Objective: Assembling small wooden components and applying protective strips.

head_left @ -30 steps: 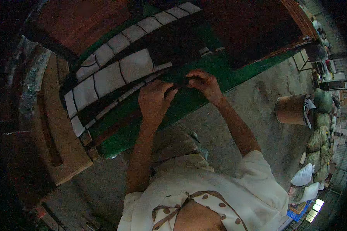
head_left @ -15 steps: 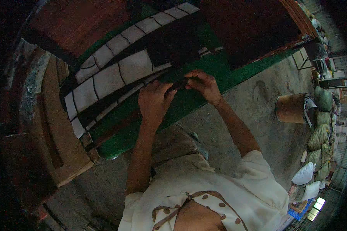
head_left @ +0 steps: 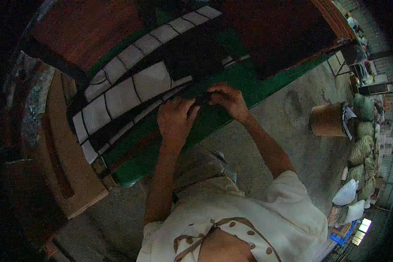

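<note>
One dark piece (head_left: 202,98) is showing between left hand (head_left: 175,118) and right hand (head_left: 230,101) near the bench's front edge (head_left: 268,92); grip I can't discern.

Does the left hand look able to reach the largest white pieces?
Probably yes: the largest white pieces lie just beyond the left hand, with only flat-looking strips between.

Dim in here: stained grey concrete floor (head_left: 288,126) right of centre, a long green tabletop (head_left: 134,171) above it, stuffed olive sacks (head_left: 361,150) along the right edge, bright rectangular panes (head_left: 362,232) lower right.
</note>
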`<state>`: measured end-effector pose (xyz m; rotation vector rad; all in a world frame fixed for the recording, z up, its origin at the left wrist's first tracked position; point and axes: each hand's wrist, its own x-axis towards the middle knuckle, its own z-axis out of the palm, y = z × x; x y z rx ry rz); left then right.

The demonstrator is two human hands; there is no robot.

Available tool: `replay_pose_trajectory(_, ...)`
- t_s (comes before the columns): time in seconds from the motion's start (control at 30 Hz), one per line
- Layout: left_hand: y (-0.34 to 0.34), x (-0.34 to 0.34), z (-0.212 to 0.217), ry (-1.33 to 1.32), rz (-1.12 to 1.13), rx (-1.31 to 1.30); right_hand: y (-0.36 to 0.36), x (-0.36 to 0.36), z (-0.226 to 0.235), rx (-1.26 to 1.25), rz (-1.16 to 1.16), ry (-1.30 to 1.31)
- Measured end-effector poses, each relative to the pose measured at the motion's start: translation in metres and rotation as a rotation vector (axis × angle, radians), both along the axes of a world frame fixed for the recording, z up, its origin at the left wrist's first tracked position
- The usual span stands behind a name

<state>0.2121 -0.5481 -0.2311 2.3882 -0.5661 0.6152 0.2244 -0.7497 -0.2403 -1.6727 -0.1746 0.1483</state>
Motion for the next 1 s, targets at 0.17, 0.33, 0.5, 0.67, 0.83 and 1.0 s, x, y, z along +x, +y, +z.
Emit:
replay_pose_trajectory(0.17, 0.008, 0.002, -0.015, -0.163, -0.059, 0.166, 0.014, -0.003, 0.003, 0.026, -0.077, 0.090)
replay_pose_trajectory(0.33, 0.002, -0.001, -0.009, -0.136, -0.126, 0.166, 0.014, -0.013, 0.003, -0.104, -0.126, 0.083)
replay_pose_trajectory(0.5, 0.028, 0.002, -0.049, -0.273, -0.061, 0.276, 0.069, -0.019, -0.035, -0.334, -0.302, -0.181)
replay_pose_trajectory(0.67, 0.026, -0.002, -0.048, -0.264, -0.146, 0.244, 0.078, -0.029, -0.040, -0.387, -0.468, -0.254)
replay_pose_trajectory(0.83, 0.022, -0.002, -0.043, -0.274, -0.153, 0.182, 0.087, -0.028, -0.035, -0.406, -0.579, -0.224)
replay_pose_trajectory(1.0, 0.021, 0.002, -0.041, -0.308, -0.096, 0.239, 0.094, -0.020, -0.028, -0.443, -0.589, -0.177)
